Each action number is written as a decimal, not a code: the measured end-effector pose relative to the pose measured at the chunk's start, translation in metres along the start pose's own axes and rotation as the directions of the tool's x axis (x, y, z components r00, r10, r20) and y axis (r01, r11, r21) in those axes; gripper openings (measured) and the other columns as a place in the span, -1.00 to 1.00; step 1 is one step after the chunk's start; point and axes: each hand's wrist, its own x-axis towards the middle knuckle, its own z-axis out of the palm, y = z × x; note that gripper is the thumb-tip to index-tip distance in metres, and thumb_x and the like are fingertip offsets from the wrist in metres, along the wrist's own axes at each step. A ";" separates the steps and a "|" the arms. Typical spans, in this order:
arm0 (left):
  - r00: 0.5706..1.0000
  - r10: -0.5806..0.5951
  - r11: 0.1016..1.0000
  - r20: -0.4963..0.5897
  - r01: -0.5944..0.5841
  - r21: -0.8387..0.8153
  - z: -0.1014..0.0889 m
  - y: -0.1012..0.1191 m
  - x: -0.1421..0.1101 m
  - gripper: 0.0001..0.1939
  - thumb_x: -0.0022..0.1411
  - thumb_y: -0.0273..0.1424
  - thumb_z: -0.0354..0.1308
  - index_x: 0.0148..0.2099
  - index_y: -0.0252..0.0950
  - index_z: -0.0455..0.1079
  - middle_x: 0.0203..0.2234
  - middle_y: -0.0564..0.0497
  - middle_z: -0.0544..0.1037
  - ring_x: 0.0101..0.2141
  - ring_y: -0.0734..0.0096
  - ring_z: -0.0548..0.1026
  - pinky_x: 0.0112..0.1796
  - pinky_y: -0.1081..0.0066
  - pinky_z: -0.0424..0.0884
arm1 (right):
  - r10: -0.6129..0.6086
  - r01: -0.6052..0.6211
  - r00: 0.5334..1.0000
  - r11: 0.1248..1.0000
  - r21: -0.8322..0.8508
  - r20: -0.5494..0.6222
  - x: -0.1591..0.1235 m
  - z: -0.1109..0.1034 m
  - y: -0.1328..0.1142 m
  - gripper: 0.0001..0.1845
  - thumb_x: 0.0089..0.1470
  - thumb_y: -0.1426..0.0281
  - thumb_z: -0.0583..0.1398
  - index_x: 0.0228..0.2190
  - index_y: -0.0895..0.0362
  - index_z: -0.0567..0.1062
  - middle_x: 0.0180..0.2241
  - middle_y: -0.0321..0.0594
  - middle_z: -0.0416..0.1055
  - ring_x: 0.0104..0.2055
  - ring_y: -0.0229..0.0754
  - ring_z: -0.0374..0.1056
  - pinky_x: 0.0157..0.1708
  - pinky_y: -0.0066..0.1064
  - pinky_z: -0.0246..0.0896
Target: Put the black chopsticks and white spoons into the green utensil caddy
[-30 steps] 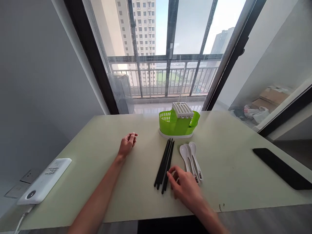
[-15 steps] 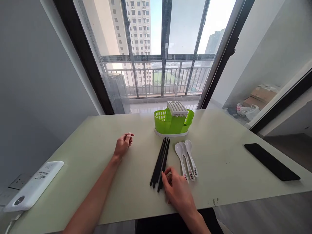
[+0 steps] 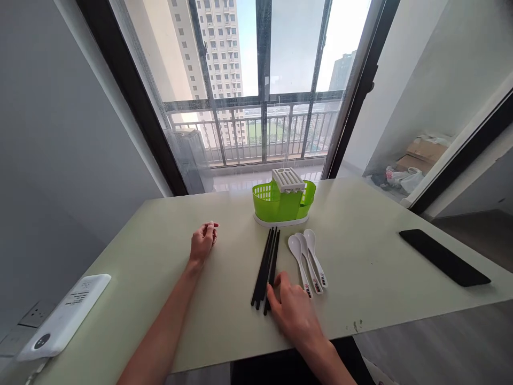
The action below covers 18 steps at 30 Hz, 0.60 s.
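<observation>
Several black chopsticks (image 3: 264, 270) lie side by side on the table, pointing away from me. Over their near right side, my right hand (image 3: 294, 307) has its thumb and index finger closed about the rightmost chopstick; the other fingers are curled under and partly hidden. My left hand (image 3: 203, 240) rests on the table to the left, loosely curled and closed, with nothing seen in it. Three white spoons (image 3: 305, 259) lie to the right of the chopsticks, bowls away from me. Beyond them stands a green cutlery basket (image 3: 282, 206) with a white slotted top (image 3: 288, 179).
A white device with a cable (image 3: 66, 318) lies at the table's left edge. On the right side is a flat black object (image 3: 444, 256). Behind the pale table (image 3: 360, 214) stand sliding glass doors (image 3: 262, 80); cardboard boxes (image 3: 425, 155) and bags sit beyond, at right.
The view has shifted slightly. My right hand stays at the near part of the chopsticks, with its fingers closed there. My left hand keeps its place and shape.
</observation>
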 end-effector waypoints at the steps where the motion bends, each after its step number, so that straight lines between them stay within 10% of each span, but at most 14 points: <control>1: 1.000 0.005 1.000 0.001 -0.005 0.013 0.000 0.001 -0.001 -0.47 0.26 0.10 0.11 -0.17 -0.29 0.50 -0.58 0.14 0.36 -0.61 0.50 0.28 -0.55 0.45 0.23 | -0.001 0.001 1.000 1.000 -0.014 0.007 0.001 -0.001 -0.001 -0.77 0.40 0.26 0.00 -0.14 0.10 0.39 -0.33 -0.09 0.61 -0.27 0.03 0.58 -0.41 -0.34 0.12; 18: 0.980 0.143 0.922 0.140 -0.183 0.341 0.013 0.012 -0.016 -0.55 0.36 0.02 -0.02 -0.24 -0.21 0.48 -0.62 0.14 0.42 -0.60 0.43 0.35 -0.46 0.43 0.29 | 0.009 0.003 0.996 0.990 -0.139 0.087 0.007 -0.016 -0.020 -0.72 0.29 0.40 0.08 -0.15 0.29 0.52 -0.20 0.15 0.61 -0.14 0.16 0.59 -0.24 -0.20 0.40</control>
